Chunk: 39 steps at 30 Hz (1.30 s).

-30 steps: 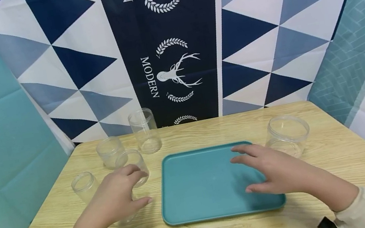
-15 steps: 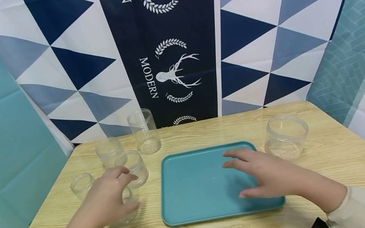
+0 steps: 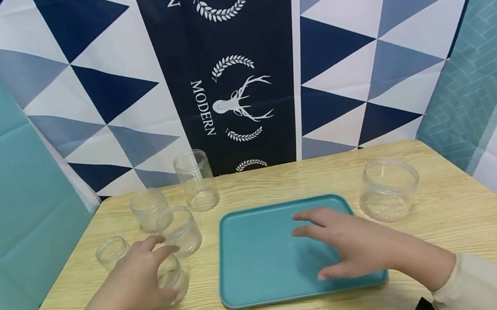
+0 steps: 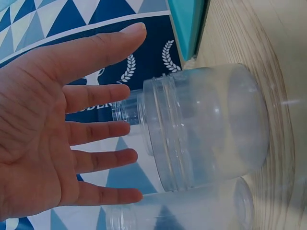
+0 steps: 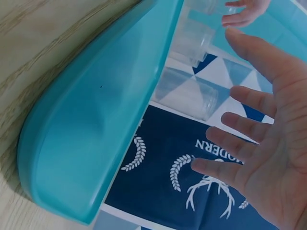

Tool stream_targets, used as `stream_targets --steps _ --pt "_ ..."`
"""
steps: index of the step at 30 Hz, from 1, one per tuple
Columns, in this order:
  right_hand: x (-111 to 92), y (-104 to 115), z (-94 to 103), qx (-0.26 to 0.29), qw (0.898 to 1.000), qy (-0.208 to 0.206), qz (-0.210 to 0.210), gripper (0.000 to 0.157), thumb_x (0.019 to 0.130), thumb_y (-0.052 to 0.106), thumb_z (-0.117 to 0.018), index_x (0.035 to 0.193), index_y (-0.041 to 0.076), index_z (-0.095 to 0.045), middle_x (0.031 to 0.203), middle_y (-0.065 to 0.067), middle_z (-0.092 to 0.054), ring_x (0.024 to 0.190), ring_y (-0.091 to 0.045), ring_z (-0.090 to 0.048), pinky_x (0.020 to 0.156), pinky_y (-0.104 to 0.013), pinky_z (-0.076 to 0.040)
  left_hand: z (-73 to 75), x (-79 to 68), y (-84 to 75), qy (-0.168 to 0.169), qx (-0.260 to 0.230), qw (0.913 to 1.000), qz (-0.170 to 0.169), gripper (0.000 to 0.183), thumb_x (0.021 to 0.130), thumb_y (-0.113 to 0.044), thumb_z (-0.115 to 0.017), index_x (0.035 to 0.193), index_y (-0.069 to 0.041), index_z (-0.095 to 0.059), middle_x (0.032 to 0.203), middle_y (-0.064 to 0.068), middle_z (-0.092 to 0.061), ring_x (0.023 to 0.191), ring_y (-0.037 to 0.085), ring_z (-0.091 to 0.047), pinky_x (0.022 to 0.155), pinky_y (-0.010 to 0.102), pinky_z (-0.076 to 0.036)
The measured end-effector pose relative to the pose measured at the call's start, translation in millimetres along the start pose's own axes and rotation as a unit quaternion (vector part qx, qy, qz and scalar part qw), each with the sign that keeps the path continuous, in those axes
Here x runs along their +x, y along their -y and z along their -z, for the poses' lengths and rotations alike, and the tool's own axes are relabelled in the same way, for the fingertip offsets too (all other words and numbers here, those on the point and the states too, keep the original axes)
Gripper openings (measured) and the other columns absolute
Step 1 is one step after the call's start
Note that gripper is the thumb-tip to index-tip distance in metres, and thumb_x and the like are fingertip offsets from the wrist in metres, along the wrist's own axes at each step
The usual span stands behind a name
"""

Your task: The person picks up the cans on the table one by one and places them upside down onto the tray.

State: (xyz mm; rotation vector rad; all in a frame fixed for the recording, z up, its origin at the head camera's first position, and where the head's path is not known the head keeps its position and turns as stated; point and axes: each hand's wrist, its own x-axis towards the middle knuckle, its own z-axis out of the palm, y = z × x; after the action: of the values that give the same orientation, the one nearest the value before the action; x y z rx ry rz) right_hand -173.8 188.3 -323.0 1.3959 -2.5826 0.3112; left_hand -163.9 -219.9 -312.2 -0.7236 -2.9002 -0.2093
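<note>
Left of the turquoise rectangular tray (image 3: pixel 265 251), by my spread left hand (image 3: pixel 137 281), I judge the clear cylindrical plastic jar (image 4: pixel 216 124) light, stiff, best gripped mid-wall; my right hand (image 3: pixel 351 241) spreads too, empty.

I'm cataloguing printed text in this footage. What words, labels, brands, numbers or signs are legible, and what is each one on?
"MODERN": white letters running sideways in the head view, on the backdrop's dark panel.
"ERN": higher on that panel, at the picture's top edge.
"DERN": in the left wrist view, the panel's lettering, partly covered by fingers.
Yellow marking on the black strap: too small to read.
Clear jars, teal tray: no readable text.
</note>
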Motion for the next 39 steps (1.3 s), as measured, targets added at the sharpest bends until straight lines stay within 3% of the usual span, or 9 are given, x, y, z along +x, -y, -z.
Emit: stream_targets --steps 15,23,27,32,39 --pt "13.4 1.8 -11.1 -0.004 1.000 -0.002 0.023 0.076 0.076 0.043 -0.082 0.137 0.010 -0.051 0.148 -0.015 -0.040 0.130 -0.032 -0.045 0.099 -0.052 -0.045 -8.4 -1.8 5.0 0.041 -0.033 0.9985 0.013 0.070 0.061 -0.026 -0.089 0.124 -0.007 -0.064 0.131 0.027 -0.051 0.114 0.049 -0.051 0.087 0.056 -0.050" --pt "15.0 3.2 -13.4 -0.003 1.000 0.005 0.014 0.078 0.076 0.045 -0.082 0.139 0.011 -0.050 0.151 -0.018 -0.035 0.135 -0.035 -0.039 0.103 -0.055 -0.041 -11.9 2.4 5.8 0.042 -0.020 0.9987 -0.020 0.055 0.059 -0.006 -0.085 0.111 -0.005 -0.069 0.112 0.014 -0.062 0.100 0.035 -0.061 0.085 0.048 -0.053" --pt "14.5 3.7 -15.7 0.002 1.000 0.003 0.015 0.079 0.075 0.045 -0.082 0.139 0.012 -0.050 0.153 -0.018 -0.032 0.136 -0.035 -0.037 0.104 -0.056 -0.039 -11.9 3.4 7.3 0.045 -0.019 0.9985 -0.023 0.054 0.057 -0.004 -0.084 0.109 -0.006 -0.069 0.109 0.011 -0.062 0.098 0.034 -0.061 0.083 0.047 -0.053" --pt "14.3 6.6 -18.4 0.064 0.998 0.002 0.004 0.076 0.078 0.044 -0.080 0.140 0.012 -0.050 0.153 -0.015 -0.032 0.137 -0.034 -0.037 0.102 -0.054 -0.042 -10.7 4.1 9.2 0.048 -0.033 0.9979 -0.030 0.053 0.056 -0.005 -0.083 0.107 -0.009 -0.069 0.107 0.008 -0.061 0.095 0.031 -0.060 0.079 0.045 -0.053" --pt "15.8 12.0 -19.8 0.156 0.987 0.009 -0.029 0.071 0.082 0.040 -0.078 0.142 0.019 -0.047 0.154 -0.005 -0.032 0.138 -0.030 -0.035 0.101 -0.053 -0.042 -8.0 5.0 7.7 0.030 -0.040 0.9980 -0.038 0.052 0.057 -0.009 -0.083 0.107 -0.014 -0.068 0.106 0.006 -0.059 0.093 0.029 -0.057 0.076 0.044 -0.051"
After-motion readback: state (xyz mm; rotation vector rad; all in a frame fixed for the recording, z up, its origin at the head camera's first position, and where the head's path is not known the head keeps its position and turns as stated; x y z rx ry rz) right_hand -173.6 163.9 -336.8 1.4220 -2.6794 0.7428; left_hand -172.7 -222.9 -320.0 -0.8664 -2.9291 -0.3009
